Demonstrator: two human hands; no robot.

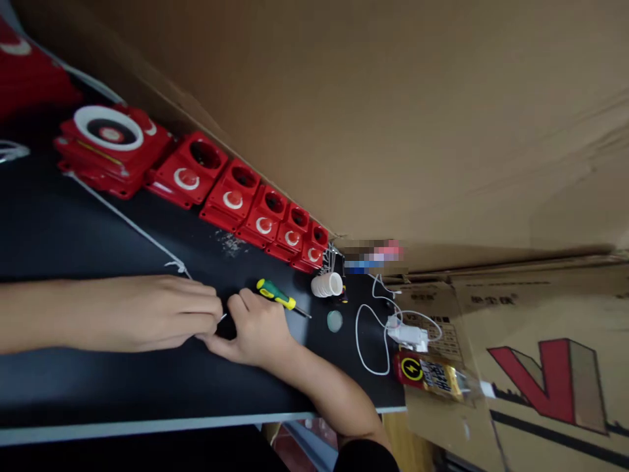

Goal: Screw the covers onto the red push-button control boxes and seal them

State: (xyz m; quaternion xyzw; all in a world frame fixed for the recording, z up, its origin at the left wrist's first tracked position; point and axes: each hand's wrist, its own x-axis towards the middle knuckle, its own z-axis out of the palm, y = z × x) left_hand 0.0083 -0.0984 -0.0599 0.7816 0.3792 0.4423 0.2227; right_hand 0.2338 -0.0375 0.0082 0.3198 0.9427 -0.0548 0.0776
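A white cable (130, 223) runs from a red alarm unit (111, 147) with a white-rimmed round horn, past a small knot or tie, to beneath my left hand (171, 311). My left fingers are closed on it, and a short white tip pokes out between both hands. My right hand (260, 328) is curled close against it, its thumb meeting my left fingertips; its grip on the cable is partly hidden. Just beyond my right hand lies a green and yellow screwdriver (275, 293), its shaft pointing right.
Several red housings (233, 196) line the back of the black table (98, 387) against cardboard. To the right are stacked white cups (327, 284), a small clear disc (335, 320), a white plug adapter (410, 335) with looping cord, and a bottle (427, 373) lying on its side.
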